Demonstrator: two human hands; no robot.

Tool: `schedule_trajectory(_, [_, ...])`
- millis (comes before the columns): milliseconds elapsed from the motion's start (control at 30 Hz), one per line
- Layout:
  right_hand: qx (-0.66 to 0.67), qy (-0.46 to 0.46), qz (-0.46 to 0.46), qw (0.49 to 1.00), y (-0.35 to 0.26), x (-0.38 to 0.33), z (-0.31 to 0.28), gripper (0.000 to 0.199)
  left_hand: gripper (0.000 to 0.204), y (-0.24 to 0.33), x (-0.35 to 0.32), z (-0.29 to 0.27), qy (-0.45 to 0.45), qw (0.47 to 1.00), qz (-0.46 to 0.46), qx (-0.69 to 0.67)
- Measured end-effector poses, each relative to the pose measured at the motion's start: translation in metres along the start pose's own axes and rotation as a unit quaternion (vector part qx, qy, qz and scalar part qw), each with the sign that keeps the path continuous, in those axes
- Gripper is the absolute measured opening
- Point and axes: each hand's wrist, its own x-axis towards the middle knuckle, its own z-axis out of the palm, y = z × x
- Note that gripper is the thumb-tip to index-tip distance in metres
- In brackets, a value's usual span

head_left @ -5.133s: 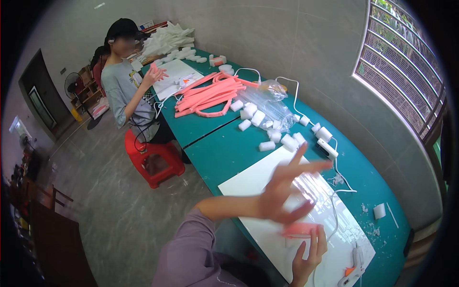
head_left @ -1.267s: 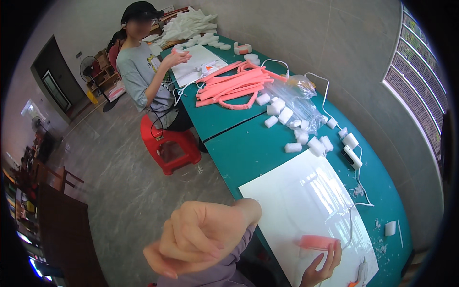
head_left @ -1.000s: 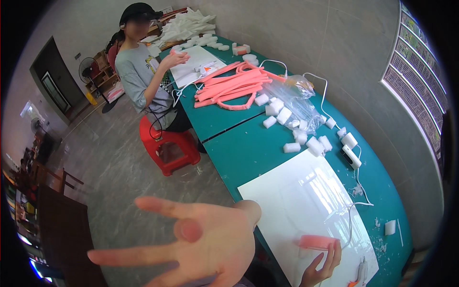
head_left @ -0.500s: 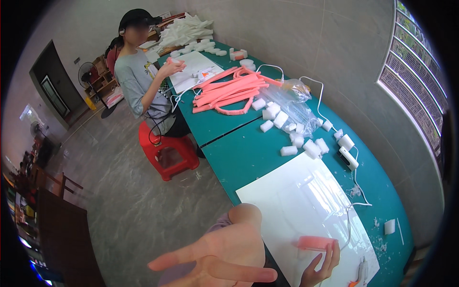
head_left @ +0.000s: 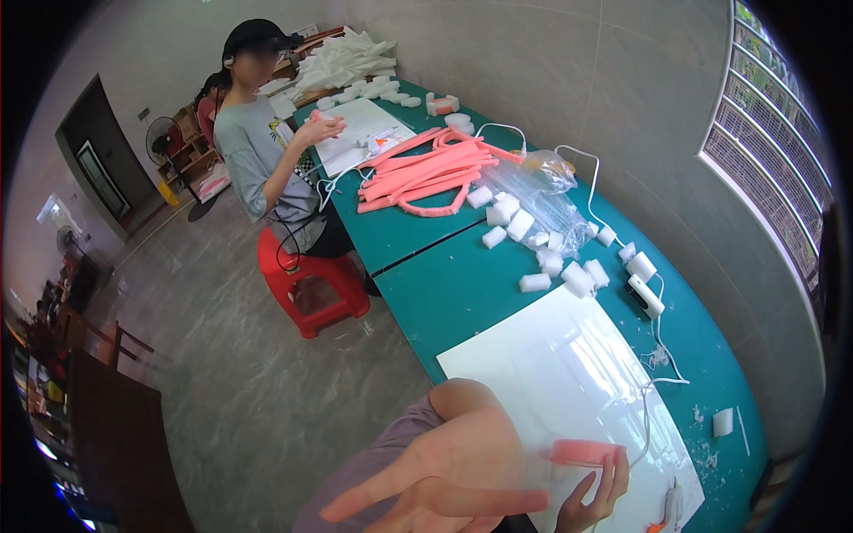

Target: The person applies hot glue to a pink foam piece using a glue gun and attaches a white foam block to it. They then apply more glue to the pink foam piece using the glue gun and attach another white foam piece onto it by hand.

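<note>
My left hand [head_left: 458,457] is held up large and close in the lower middle, palm showing, its fingers stretched out and apart with nothing in them. Farther right, my right hand [head_left: 597,497] has its fingers around the right end of a curved pink foam piece [head_left: 582,452]. That piece stands on edge over the glossy white board [head_left: 533,355]; part of it is hidden by the fingertips. A white glue gun [head_left: 673,505] with an orange part lies on the board right of my right hand, cut off by the picture's lower edge.
White foam blocks [head_left: 535,282] and clear plastic bags [head_left: 560,209] lie on the green table [head_left: 435,275] beyond the board. Farther off are pink foam strips [head_left: 418,173]. A white cable [head_left: 644,426] crosses the board. A co-worker [head_left: 258,142] sits on a red stool [head_left: 311,293].
My left hand has shifted to the right, closer to my right hand. The right hand and the pink foam piece have barely moved.
</note>
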Motion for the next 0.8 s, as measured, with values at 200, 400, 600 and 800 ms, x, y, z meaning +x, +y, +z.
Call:
schedule_trajectory(200, [0.019,0.009,-0.007,1.0,-0.005,0.0,0.002,0.035,0.041,0.0,0.006,0.03,0.203,0.977,0.009,0.071])
schedule_trajectory(400, [-0.011,0.008,0.008,1.0,0.006,-0.001,0.0,0.034,0.04,0.002,-0.004,-0.031,0.053,0.489,-0.334,-0.804])
schedule_trajectory(600, [0.006,0.002,-0.005,1.0,-0.003,0.0,0.0,0.033,0.04,0.007,0.03,-0.051,0.025,0.018,-0.435,-0.9])
schedule_trajectory(800, [-0.012,0.001,0.008,1.0,0.004,0.0,0.001,0.032,0.04,0.0,0.011,-0.043,0.005,-0.08,-0.369,-0.926])
